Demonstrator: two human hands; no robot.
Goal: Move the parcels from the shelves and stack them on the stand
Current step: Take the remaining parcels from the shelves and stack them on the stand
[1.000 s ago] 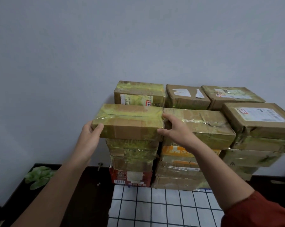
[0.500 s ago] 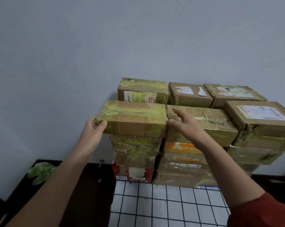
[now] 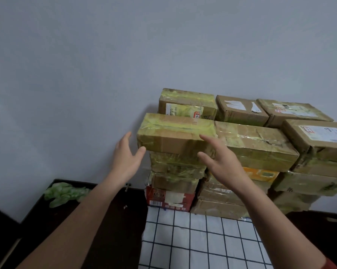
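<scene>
A plain indoor room with the look of a makeshift parcel depot: taped cardboard parcels (image 3: 256,150) stand stacked several layers high against a bare grey-white wall (image 3: 125,55). Printed shipping labels (image 3: 324,133) and yellowed packing tape mark the boxes as mail-order goods. The stack rests on a white cloth with a dark grid pattern (image 3: 192,239), spread over a dark tabletop (image 3: 113,220). A red carton (image 3: 169,199) bearing a barcode sits at the bottom of the pile. A green leafy item (image 3: 62,193) lies at the tabletop's left end. Home or stockroom cannot be told.
</scene>
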